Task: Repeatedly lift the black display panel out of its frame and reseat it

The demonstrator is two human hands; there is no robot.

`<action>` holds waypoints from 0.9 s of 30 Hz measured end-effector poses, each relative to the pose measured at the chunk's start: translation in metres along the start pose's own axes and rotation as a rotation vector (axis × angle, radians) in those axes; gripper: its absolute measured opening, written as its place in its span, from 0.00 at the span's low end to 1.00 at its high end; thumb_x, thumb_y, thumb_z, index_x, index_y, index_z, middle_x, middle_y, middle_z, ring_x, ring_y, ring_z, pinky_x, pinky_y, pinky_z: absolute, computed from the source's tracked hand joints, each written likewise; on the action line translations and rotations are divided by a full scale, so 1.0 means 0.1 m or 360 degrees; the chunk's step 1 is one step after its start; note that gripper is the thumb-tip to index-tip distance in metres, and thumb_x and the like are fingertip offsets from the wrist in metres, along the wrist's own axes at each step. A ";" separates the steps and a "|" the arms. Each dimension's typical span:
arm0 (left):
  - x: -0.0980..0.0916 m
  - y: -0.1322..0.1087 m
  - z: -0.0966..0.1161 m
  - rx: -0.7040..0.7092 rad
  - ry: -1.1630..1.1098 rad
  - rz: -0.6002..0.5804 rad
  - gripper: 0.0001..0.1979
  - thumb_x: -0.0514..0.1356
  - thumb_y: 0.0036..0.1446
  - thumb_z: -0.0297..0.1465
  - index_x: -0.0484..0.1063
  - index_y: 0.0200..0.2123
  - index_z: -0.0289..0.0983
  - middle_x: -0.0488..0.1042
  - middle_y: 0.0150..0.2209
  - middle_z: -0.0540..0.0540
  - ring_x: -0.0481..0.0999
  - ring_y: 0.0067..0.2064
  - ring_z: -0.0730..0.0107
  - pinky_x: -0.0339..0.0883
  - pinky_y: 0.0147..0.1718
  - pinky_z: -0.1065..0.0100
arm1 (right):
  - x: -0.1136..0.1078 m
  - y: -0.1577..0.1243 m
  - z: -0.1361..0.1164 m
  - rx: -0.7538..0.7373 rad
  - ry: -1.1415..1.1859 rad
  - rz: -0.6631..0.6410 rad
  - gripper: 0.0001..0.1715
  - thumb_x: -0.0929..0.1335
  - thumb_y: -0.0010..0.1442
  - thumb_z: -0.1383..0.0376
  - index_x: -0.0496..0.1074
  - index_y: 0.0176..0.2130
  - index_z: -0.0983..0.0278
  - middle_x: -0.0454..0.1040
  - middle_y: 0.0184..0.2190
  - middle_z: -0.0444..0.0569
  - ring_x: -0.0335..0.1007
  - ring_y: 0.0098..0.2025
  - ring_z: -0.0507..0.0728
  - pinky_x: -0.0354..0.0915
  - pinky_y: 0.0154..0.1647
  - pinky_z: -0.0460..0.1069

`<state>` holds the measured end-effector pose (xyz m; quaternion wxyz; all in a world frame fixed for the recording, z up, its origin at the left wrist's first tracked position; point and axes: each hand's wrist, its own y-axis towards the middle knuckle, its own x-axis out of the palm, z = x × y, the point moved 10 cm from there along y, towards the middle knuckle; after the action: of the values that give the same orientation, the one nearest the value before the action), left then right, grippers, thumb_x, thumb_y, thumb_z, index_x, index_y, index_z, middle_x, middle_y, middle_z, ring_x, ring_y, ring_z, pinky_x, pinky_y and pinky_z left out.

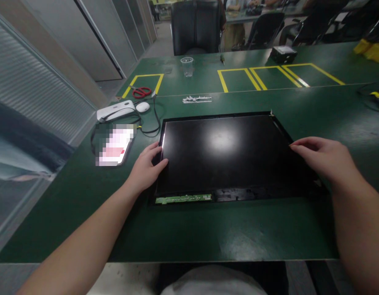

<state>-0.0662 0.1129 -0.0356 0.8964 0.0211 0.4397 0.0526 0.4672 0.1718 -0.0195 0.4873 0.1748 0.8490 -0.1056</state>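
We grip the LCD panel (226, 162) by its short sides, longways between left hand (145, 169) and right hand (327, 159).

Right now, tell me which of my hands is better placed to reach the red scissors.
Probably left: the left hand touches the black panel at the edge nearer the red scissors; the right hand is at the opposite edge.
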 end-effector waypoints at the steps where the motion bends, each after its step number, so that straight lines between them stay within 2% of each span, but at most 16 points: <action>1: 0.01 0.00 0.00 0.0001 0.0021 -0.0010 0.28 0.62 0.62 0.42 0.79 0.60 0.33 0.67 0.74 0.30 0.66 0.74 0.37 0.55 0.74 0.39 | 0.00 0.00 -0.01 -0.0005 0.0001 -0.0002 0.19 0.71 0.44 0.49 0.82 0.33 0.55 0.80 0.29 0.48 0.74 0.34 0.63 0.67 0.43 0.60; 5: 0.02 0.01 0.01 0.0025 0.0072 -0.0071 0.31 0.61 0.63 0.45 0.77 0.62 0.32 0.65 0.75 0.29 0.64 0.75 0.38 0.55 0.74 0.39 | -0.01 -0.02 -0.01 -0.0001 0.0001 0.0008 0.19 0.71 0.44 0.49 0.83 0.33 0.55 0.79 0.28 0.48 0.74 0.35 0.64 0.66 0.44 0.60; 10: -0.02 -0.05 0.09 0.0125 0.0066 -0.0183 0.38 0.62 0.65 0.49 0.67 0.72 0.34 0.60 0.77 0.29 0.58 0.78 0.40 0.53 0.74 0.38 | 0.00 -0.01 0.03 0.0012 0.0029 0.0017 0.22 0.70 0.44 0.48 0.84 0.35 0.54 0.80 0.29 0.48 0.74 0.36 0.64 0.65 0.44 0.59; 12: -0.07 -0.09 0.16 0.0217 0.0132 -0.0199 0.39 0.64 0.64 0.50 0.68 0.72 0.36 0.56 0.79 0.29 0.55 0.79 0.36 0.54 0.73 0.35 | 0.01 -0.01 0.04 0.0007 0.0043 0.0010 0.23 0.70 0.44 0.47 0.84 0.36 0.54 0.80 0.29 0.48 0.74 0.36 0.64 0.65 0.43 0.59; 14: -0.12 -0.14 0.30 0.0407 0.0203 -0.0214 0.37 0.67 0.64 0.50 0.71 0.70 0.39 0.57 0.79 0.30 0.56 0.78 0.33 0.55 0.72 0.32 | 0.00 0.00 0.03 -0.0004 0.0036 0.0013 0.22 0.70 0.44 0.47 0.84 0.35 0.54 0.80 0.29 0.48 0.74 0.36 0.64 0.65 0.43 0.59; 17: -0.07 -0.25 0.50 0.0689 0.0232 -0.0393 0.34 0.69 0.64 0.48 0.73 0.69 0.42 0.60 0.77 0.32 0.60 0.77 0.34 0.57 0.71 0.33 | -0.03 -0.02 0.01 -0.0006 0.0000 0.0033 0.22 0.70 0.44 0.48 0.84 0.35 0.54 0.79 0.28 0.48 0.73 0.35 0.64 0.65 0.44 0.60; 20: 0.05 -0.36 0.61 0.0850 0.0219 -0.0603 0.32 0.70 0.65 0.43 0.73 0.69 0.43 0.61 0.77 0.32 0.61 0.76 0.36 0.59 0.71 0.35 | -0.03 -0.02 0.01 0.0009 -0.0011 0.0023 0.22 0.70 0.43 0.48 0.84 0.35 0.54 0.80 0.29 0.48 0.73 0.35 0.64 0.65 0.43 0.60; 23: 0.10 -0.42 0.66 0.0939 0.0212 -0.0681 0.29 0.71 0.65 0.38 0.75 0.68 0.44 0.62 0.77 0.33 0.63 0.75 0.38 0.60 0.71 0.36 | -0.01 -0.01 0.03 -0.0002 -0.0004 0.0014 0.23 0.70 0.44 0.47 0.84 0.36 0.54 0.80 0.29 0.48 0.74 0.35 0.64 0.65 0.42 0.59; 27: 0.11 -0.43 0.66 0.0983 0.0230 -0.0710 0.28 0.72 0.64 0.36 0.77 0.66 0.45 0.64 0.76 0.34 0.64 0.74 0.37 0.61 0.70 0.35 | -0.01 0.01 0.05 -0.0037 -0.0027 0.0032 0.22 0.70 0.45 0.47 0.84 0.36 0.55 0.80 0.28 0.48 0.73 0.34 0.64 0.64 0.39 0.58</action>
<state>-0.0045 0.0714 -0.0075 0.8039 0.1902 0.4906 -0.2773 0.4717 0.1709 -0.0216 0.4974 0.1767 0.8443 -0.0923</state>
